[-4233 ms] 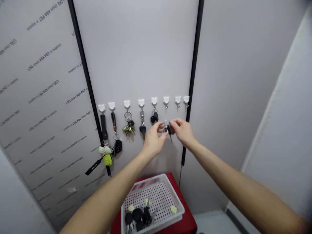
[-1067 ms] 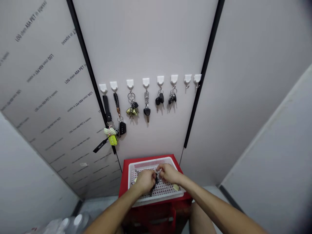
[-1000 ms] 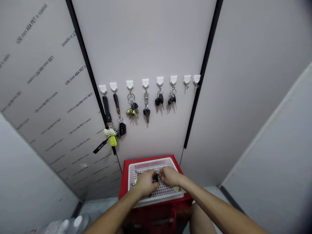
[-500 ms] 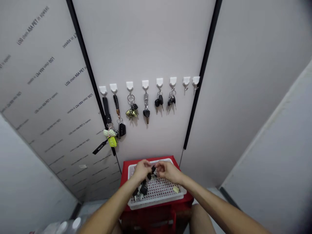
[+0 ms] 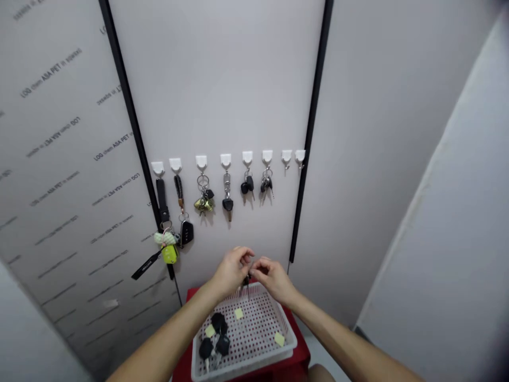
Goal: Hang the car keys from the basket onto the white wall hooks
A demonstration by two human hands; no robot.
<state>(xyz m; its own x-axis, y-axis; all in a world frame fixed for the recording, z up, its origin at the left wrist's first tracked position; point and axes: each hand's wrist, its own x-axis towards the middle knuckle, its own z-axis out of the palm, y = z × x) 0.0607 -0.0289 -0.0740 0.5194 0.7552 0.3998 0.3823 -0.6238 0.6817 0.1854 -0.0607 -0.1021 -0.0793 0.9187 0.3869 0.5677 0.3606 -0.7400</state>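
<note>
My left hand (image 5: pixel 234 270) and my right hand (image 5: pixel 274 277) meet over the far edge of a white perforated basket (image 5: pixel 292 346). Both are closed in a pinch around a small bunch of keys (image 5: pixel 245 281), which dangles between them and is partly hidden by the fingers. Several black-headed keys (image 5: pixel 222 345) lie in the basket's left part. Above my hands, key bunches hang from white wall hooks, among them a pair of black keys (image 5: pixel 247 185) and another black key bunch (image 5: pixel 266 184).
Two bare hooks, one (image 5: pixel 286 157) and a rightmost hook (image 5: pixel 300 156), are on the wall. A lime key fob (image 5: pixel 169 254) hangs low at left. Yellow paper squares (image 5: pixel 279 339) lie in the basket, which rests on a red stool (image 5: pixel 301 355). Walls close in on both sides.
Both hands have lifted the keys up from the basket's middle toward the wall. The view has tilted up and shifted right, and more yellow paper squares now show in the basket.
</note>
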